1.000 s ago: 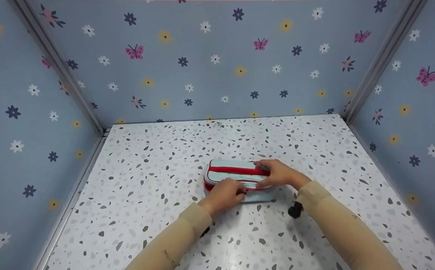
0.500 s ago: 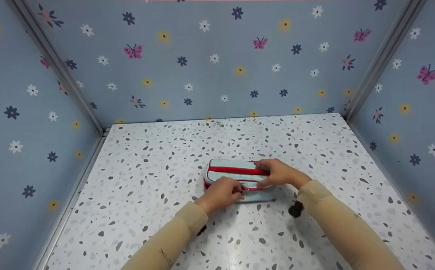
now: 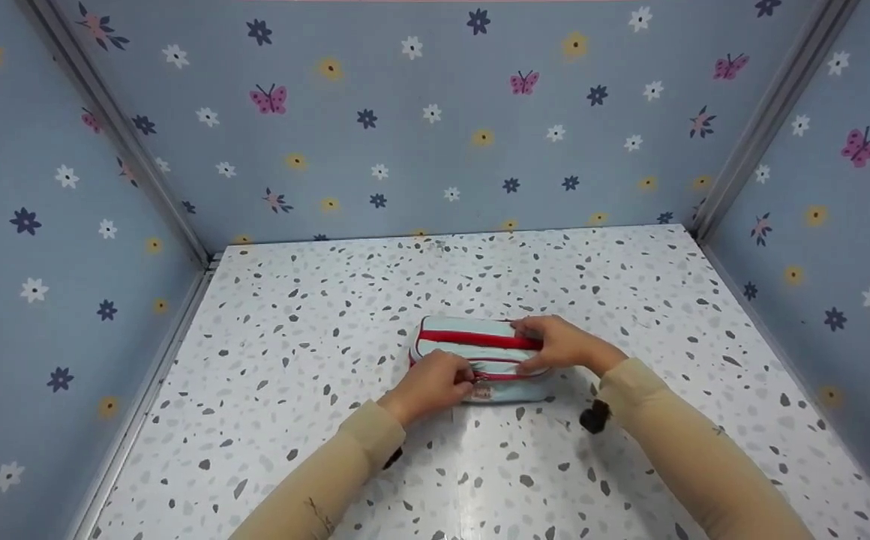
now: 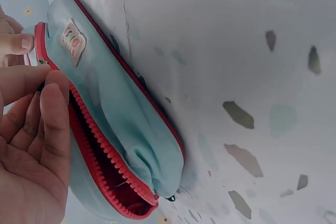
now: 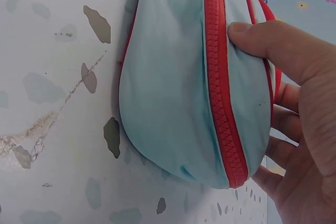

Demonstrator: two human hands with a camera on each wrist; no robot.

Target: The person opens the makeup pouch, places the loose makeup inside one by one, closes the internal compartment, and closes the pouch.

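Observation:
A pale blue pencil case [image 3: 519, 391] with red trim and a red top strap [image 3: 480, 340] lies on the speckled table. My left hand [image 3: 431, 386] is at its front, thumb and forefinger pinching the zipper pull, which the fingers mostly hide. In the left wrist view the red zipper [image 4: 100, 129] gapes at the case's left end, below the slider. Toward the right end its teeth [image 5: 218, 72] are joined, as the right wrist view shows. My right hand [image 3: 566, 346] grips that end, thumb on the front of the top and fingers behind. A small printed label [image 4: 73, 41] sits on the front.
The white speckled table [image 3: 315, 315] spreads all around the case. Blue flowered panels [image 3: 405, 135] stand at the back and both sides, with metal posts [image 3: 772, 112] in the corners. Dark wrist-worn pieces [image 3: 595, 417] hang under the sleeves.
My left hand has slid left along the zipper with the pull, uncovering the label and more of the case's front. The right hand keeps its grip in the same place.

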